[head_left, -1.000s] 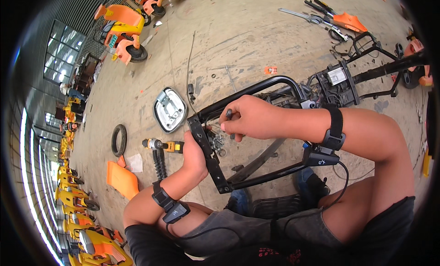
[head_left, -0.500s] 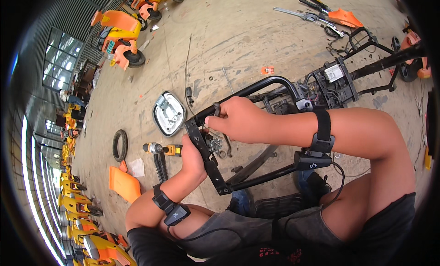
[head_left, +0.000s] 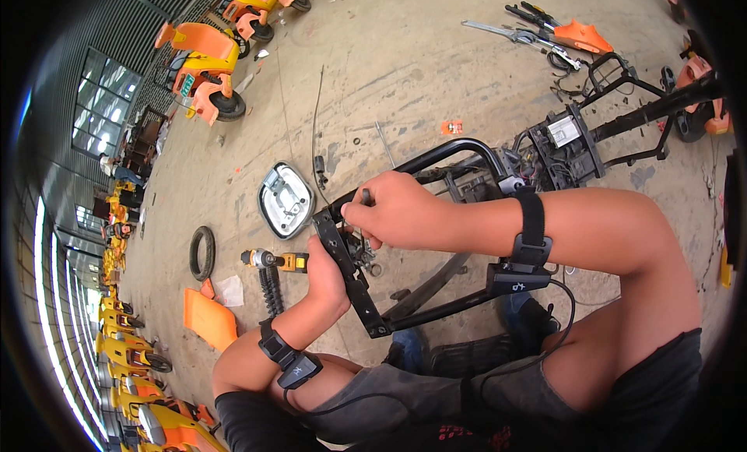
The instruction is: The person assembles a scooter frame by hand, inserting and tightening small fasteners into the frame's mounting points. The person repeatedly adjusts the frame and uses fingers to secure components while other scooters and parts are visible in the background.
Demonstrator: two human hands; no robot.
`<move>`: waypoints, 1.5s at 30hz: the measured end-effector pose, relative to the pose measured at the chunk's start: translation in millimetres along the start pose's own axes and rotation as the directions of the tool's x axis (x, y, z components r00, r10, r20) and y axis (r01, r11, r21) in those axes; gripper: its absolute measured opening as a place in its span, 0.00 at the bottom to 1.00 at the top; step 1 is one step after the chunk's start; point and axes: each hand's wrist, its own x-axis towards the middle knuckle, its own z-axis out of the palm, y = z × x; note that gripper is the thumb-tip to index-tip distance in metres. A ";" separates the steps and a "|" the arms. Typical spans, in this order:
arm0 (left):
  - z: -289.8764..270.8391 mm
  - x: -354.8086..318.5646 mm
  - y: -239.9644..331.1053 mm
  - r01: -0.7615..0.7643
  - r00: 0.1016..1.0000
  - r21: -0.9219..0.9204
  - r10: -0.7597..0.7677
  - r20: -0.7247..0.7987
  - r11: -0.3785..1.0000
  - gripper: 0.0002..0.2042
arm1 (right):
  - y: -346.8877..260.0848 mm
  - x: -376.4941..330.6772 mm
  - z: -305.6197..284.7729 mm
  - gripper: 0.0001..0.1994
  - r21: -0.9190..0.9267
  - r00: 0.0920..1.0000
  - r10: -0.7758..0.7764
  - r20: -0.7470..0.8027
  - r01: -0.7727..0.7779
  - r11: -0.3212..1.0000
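A black tubular scooter frame [head_left: 436, 154] lies in front of me, with a drilled crossbar [head_left: 342, 265] at its near left end. My left hand [head_left: 325, 274] is closed against the outer side of that crossbar, its fingers mostly hidden behind it. Just inside the upper corner, my right hand [head_left: 401, 211] is closed around a dark metal tool [head_left: 366, 196] that looks like a wrench; only its end shows above the fist. Small metal hardware [head_left: 364, 259] sits below the right hand, behind the crossbar.
Left of the frame lie a yellow-black power tool [head_left: 289, 261], a coil-spring shock absorber [head_left: 271, 290], a tire [head_left: 202, 252], an orange panel [head_left: 208, 318] and a silver cover [head_left: 285, 203]. Fork parts [head_left: 537, 38] lie far right. Yellow-orange scooters [head_left: 204, 55] stand along the left.
My right hand has shifted slightly down and left, and the tool in it has turned so less of it shows. The left hand stays on the crossbar.
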 end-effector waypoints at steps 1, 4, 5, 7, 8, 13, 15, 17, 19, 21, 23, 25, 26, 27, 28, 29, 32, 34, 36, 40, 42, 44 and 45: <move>2.9 -1.6 0.9 -0.015 1.000 -0.010 0.016 0.005 1.000 0.25 | -1.0 1.0 2.0 0.18 -0.002 1.000 -0.002 0.011 0.002 1.000; -0.8 -0.9 0.1 -0.017 1.000 -0.012 0.017 0.021 1.000 0.24 | -6.4 6.1 8.1 0.19 -0.008 1.000 -0.015 0.022 0.015 1.000; -1.5 0.5 -0.5 -0.026 0.999 -0.020 0.027 0.030 0.999 0.24 | -7.3 9.2 9.5 0.19 -0.015 1.000 -0.020 0.011 0.020 1.000; -3.4 3.3 -2.2 -0.042 0.998 -0.038 0.044 0.048 0.998 0.23 | -5.1 13.7 12.6 0.20 -0.021 0.999 -0.027 -0.030 0.027 0.999; -1.0 3.0 -1.9 -0.033 0.998 -0.063 0.036 0.057 0.997 0.23 | -4.5 15.5 14.3 0.20 -0.034 0.998 -0.039 -0.057 0.037 0.999; -11.0 9.2 -9.2 -0.074 0.996 -0.112 0.079 0.044 0.991 0.23 | -12.7 31.0 31.4 0.21 -0.064 0.996 -0.023 -0.091 0.017 0.998; -12.5 8.5 -7.4 -0.014 1.000 -0.134 0.014 0.000 0.991 0.24 | -9.2 38.6 40.2 0.22 -0.145 0.990 -0.054 -0.127 0.036 0.989; -17.8 13.5 -13.9 -0.053 0.998 -0.112 0.050 -0.031 0.992 0.23 | -6.4 42.5 46.3 0.23 -0.218 0.986 -0.094 -0.141 0.061 0.974; -23.4 20.8 -23.6 -0.101 0.993 -0.024 0.099 -0.065 0.995 0.25 | -9.6 41.2 50.1 0.22 -0.240 0.989 -0.055 -0.137 0.021 0.970; -23.9 39.9 -40.5 -0.136 0.985 0.067 0.142 -0.096 0.988 0.27 | -15.2 31.2 53.0 0.22 -0.285 0.987 -0.087 -0.134 0.045 0.957; -28.6 40.3 -38.1 -0.130 0.986 0.105 0.141 -0.095 0.986 0.26 | -16.0 20.5 52.4 0.20 -0.342 0.985 -0.137 -0.107 0.093 0.935; -20.4 24.3 -20.2 -0.046 0.997 0.063 0.049 -0.055 0.997 0.25 | -10.2 9.1 58.6 0.20 -0.354 0.974 -0.207 -0.096 0.161 0.921; -22.4 29.8 -25.9 -0.077 0.989 0.149 0.095 -0.117 0.986 0.25 | -9.6 1.8 59.8 0.19 -0.369 0.965 -0.246 -0.093 0.196 0.909; -24.7 42.9 -36.6 -0.107 0.977 0.235 0.146 -0.158 0.966 0.25 | -6.8 -6.1 58.2 0.18 -0.423 0.965 -0.251 -0.083 0.194 0.885; -22.2 50.8 -46.1 -0.126 0.965 0.322 0.191 -0.180 0.938 0.25 | -4.2 -14.6 59.2 0.15 -0.473 0.938 -0.339 -0.079 0.264 0.841; -23.7 42.0 -43.7 -0.148 0.958 0.396 0.231 -0.169 0.906 0.25 | -0.4 -21.0 62.7 0.14 -0.490 0.922 -0.383 -0.053 0.310 0.815; -23.6 40.0 -33.5 -0.087 0.981 0.163 0.113 -0.157 0.983 0.27 | 2.6 -37.0 64.3 0.11 -0.546 0.886 -0.462 0.027 0.400 0.736; -17.2 35.3 -33.8 -0.167 0.959 0.293 0.224 -0.172 0.941 0.24 | -1.5 -50.4 69.0 0.09 -0.587 0.899 -0.436 0.042 0.375 0.717; -18.6 26.0 -28.5 -0.232 0.920 0.414 0.337 -0.200 0.880 0.21 | -4.3 -59.6 74.3 0.07 -0.623 0.874 -0.480 0.077 0.418 0.661; -33.4 44.8 -26.4 -0.300 0.927 0.684 0.372 0.044 0.665 0.17 | -2.5 -71.4 86.3 0.08 -0.691 0.880 -0.455 0.139 0.415 0.592; -42.7 46.6 -13.3 -0.389 0.904 0.714 0.392 0.173 0.582 0.17 | 10.5 -81.1 95.0 0.09 -0.703 0.850 -0.512 0.126 0.441 0.558; -54.4 43.5 2.6 -0.453 0.881 0.718 0.390 0.268 0.529 0.19 | 22.2 -85.6 102.1 0.10 -0.718 0.848 -0.521 0.097 0.423 0.553; -61.0 31.8 14.1 -0.467 0.876 0.714 0.380 0.296 0.521 0.20 | 27.2 -89.0 105.4 0.11 -0.724 0.862 -0.501 0.076 0.393 0.567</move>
